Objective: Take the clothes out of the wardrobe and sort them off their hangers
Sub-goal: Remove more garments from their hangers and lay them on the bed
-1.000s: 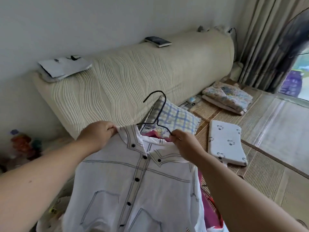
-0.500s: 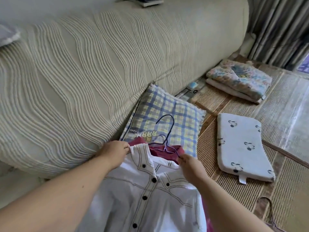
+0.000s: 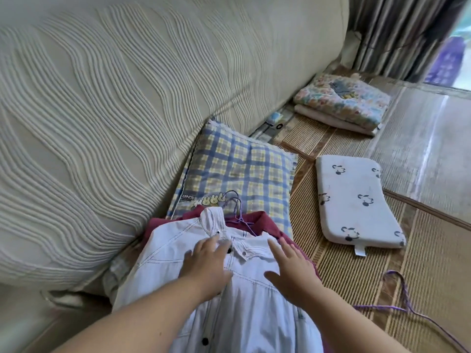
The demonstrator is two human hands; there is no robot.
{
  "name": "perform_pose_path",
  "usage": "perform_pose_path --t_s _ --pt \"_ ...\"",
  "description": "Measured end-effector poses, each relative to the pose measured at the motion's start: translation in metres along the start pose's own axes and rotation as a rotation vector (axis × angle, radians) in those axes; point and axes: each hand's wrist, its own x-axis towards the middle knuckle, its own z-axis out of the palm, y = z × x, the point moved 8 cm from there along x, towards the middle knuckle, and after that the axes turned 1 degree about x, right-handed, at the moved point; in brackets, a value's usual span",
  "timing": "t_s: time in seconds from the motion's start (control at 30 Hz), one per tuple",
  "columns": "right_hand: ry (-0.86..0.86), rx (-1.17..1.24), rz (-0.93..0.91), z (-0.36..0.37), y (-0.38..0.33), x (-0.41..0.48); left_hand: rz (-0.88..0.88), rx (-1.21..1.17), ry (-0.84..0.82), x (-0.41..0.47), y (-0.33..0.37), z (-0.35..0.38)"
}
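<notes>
**Shirt laid flat for unhanging.** The shirt (image 3: 163, 253) lies front-up on the mat (image 3: 331, 276), near centre, over a maroon garment (image 3: 265, 220), with its collar towards the plaid pillow (image 3: 242, 169). The left hand (image 3: 206, 263) rests flat below the collar, fingers straight and spread, probably pinning the cloth. The right hand (image 3: 290, 268), fingers wide and holding nothing, is over the right shoulder; contact is uncertain. The hanger (image 3: 235, 205) is not yet out, its hook showing beyond the collar. Right: a spare hanger (image 3: 377, 306) and a cushion (image 3: 356, 200). Far right: folded bedding (image 3: 344, 100). Left: a backrest (image 3: 102, 123) crowds the sleeve.
</notes>
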Motion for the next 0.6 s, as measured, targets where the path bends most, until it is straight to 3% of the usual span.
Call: perform_pose_path --t_s 0.37,0.6 --pt "0.227 0.035 0.125 -0.085 0.042 -0.255 0.358 0.07 0.09 -0.195 0.145 -0.043" --pt "0.317 -0.019 0.245 -0.073 0.079 -0.463 0.559 0.045 0.114 -0.354 0.23 -0.02"
